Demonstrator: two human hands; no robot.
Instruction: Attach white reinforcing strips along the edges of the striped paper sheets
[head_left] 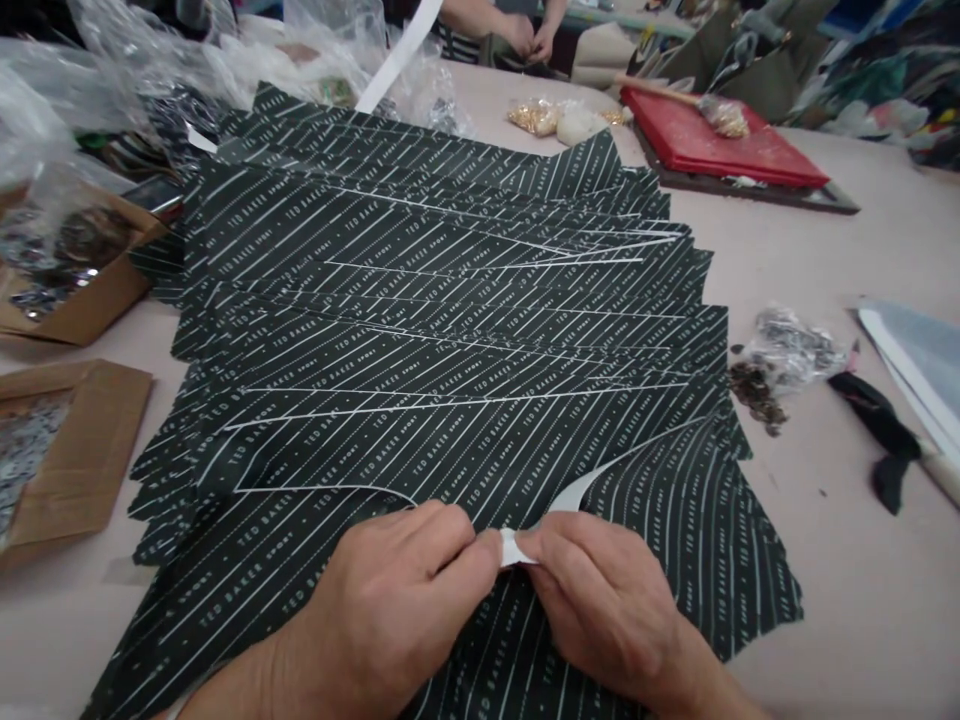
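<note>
Fanned out before me is a layered stack of dark green fabric pieces (450, 310), printed with white diagonal stripes and lettering. At the near edge, my left hand (397, 590) and my right hand (607, 590) pinch the front fabric piece (285, 570) close together. Between the fingertips shows a small folded white bit (516, 547), the pale underside or edge of the material. Just beyond my right hand the edge curls up and bares its white back. Both thumbs and forefingers are closed; the fingers underneath are hidden.
Cardboard boxes of small metal parts (67, 260) stand at left, plastic bags (300, 50) behind. A red slab (727, 135) lies at back right. Right of the stack are a bag of metal bits (795, 350) and a black-wrapped tool (874, 415). Another person's hands (529, 38) work across the table.
</note>
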